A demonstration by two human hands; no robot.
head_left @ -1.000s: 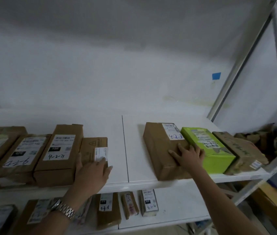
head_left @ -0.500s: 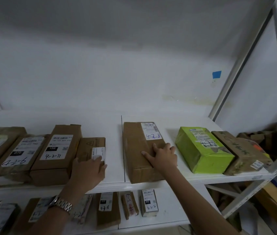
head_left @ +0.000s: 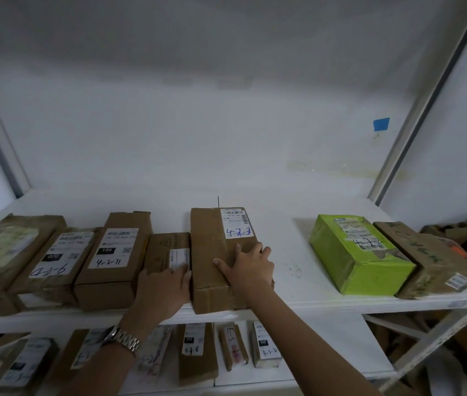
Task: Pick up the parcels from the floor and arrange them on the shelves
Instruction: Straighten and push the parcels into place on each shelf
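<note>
A long brown cardboard parcel [head_left: 212,244] with a white label lies on the white upper shelf [head_left: 298,270], right against a small brown box [head_left: 166,247]. My right hand [head_left: 248,267] lies flat on the long parcel's top near its right edge, fingers spread. My left hand [head_left: 163,287] rests flat on the small box's near end, a metal watch on its wrist. Left of the small box stand three more brown labelled parcels [head_left: 117,258] in a row. A bright green parcel [head_left: 358,252] and a worn brown one [head_left: 426,258] sit at the right end.
A gap of bare shelf lies between the long parcel and the green one. The lower shelf [head_left: 326,367] holds several small labelled parcels. Grey metal uprights [head_left: 426,104] frame the rack. Cardboard clutter sits at the far right behind the rack.
My right hand has slid the long brown parcel leftward, away from the green parcel, until it meets the small box. My left hand stayed on the small box.
</note>
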